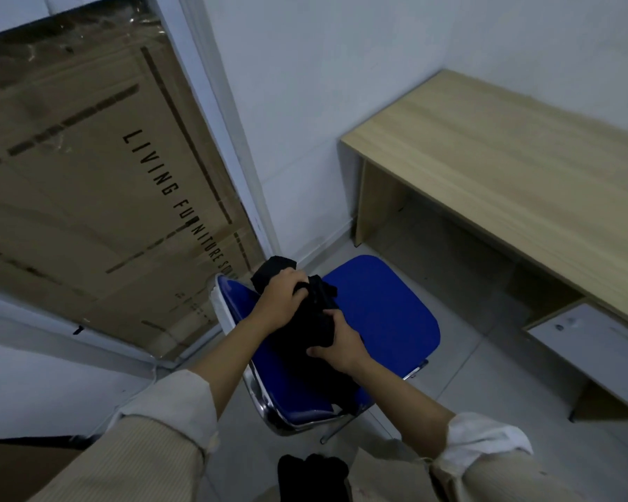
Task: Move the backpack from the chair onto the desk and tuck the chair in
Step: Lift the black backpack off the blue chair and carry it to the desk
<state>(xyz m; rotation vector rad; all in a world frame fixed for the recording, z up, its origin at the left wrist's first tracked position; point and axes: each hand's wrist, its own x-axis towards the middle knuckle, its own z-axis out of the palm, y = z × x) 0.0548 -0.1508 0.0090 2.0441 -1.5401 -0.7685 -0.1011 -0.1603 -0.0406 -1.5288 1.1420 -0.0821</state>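
A black backpack is held above the backrest side of a blue padded chair with a chrome frame. My left hand grips its upper part. My right hand clasps its lower side. The bag hangs between both hands and its bottom is hidden behind my arms. The chair stands on the floor to the left of a light wooden desk, turned away from it. The desk stands against the white wall at the right.
A large cardboard box printed with black lettering leans behind a white frame at the left. A white drawer unit sits under the desk's right part. Grey floor tiles lie between chair and desk. A dark shape shows at the bottom.
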